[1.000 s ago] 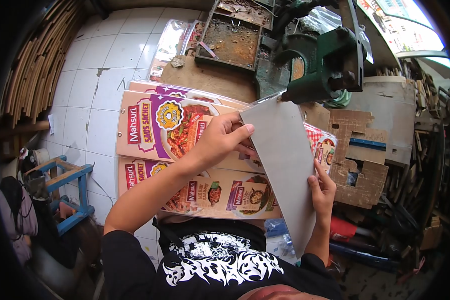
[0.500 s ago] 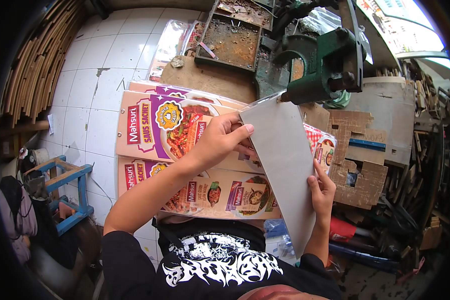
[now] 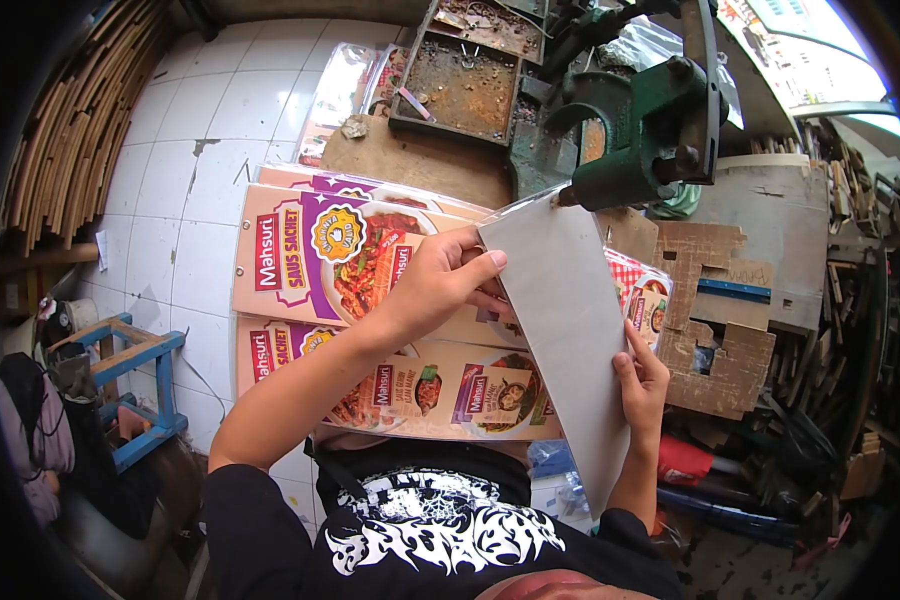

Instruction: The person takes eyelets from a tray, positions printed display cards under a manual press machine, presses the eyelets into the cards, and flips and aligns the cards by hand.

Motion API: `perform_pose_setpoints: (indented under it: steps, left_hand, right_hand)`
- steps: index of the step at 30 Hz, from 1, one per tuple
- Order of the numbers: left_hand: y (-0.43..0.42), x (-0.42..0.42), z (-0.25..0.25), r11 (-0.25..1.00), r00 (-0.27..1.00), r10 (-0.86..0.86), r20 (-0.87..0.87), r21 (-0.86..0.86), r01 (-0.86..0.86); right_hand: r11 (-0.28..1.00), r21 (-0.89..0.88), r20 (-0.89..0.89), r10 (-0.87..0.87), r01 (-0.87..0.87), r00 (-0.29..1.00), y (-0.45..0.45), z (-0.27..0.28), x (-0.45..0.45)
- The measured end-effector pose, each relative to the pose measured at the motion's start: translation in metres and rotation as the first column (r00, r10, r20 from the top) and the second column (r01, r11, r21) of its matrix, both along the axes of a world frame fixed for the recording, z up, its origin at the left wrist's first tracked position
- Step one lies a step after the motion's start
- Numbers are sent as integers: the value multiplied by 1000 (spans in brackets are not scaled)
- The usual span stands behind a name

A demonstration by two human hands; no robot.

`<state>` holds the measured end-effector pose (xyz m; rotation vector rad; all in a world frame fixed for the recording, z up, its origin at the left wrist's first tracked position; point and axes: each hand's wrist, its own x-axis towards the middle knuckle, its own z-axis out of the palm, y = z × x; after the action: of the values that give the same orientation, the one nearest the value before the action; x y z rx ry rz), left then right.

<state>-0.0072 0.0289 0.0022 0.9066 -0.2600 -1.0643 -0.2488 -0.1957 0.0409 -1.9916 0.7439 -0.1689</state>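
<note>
A long grey board [image 3: 568,330] is held tilted, its plain side facing me. Its far corner sits under the nose of a green press machine [image 3: 630,140]. My left hand [image 3: 462,268] pinches the board's left edge near that far end, thumb on the grey face. Along the right edge, my right hand [image 3: 643,375] grips it with the thumb on top and fingers partly hidden behind. Beneath my left forearm lie printed Mahsuri sauce boards [image 3: 295,240], overlapping in a stack. Another printed board [image 3: 652,300] shows partly behind the grey one on the right.
A metal tray of small rusty parts [image 3: 460,90] stands left of the press. Cut brown cardboard [image 3: 715,330] lies at the right, with stacked scrap strips beyond. A blue stool frame [image 3: 155,390] is at the left, and wooden slats [image 3: 80,120] lean at upper left.
</note>
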Motion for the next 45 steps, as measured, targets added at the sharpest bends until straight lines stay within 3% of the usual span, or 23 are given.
perform_pose_setpoints:
  steps: [45]
  left_hand:
    - [-1,0,-3,1000,999,20,-29,23,-20]
  right_hand:
    - [1000,-27,20,6,-5,1000,6,7,1]
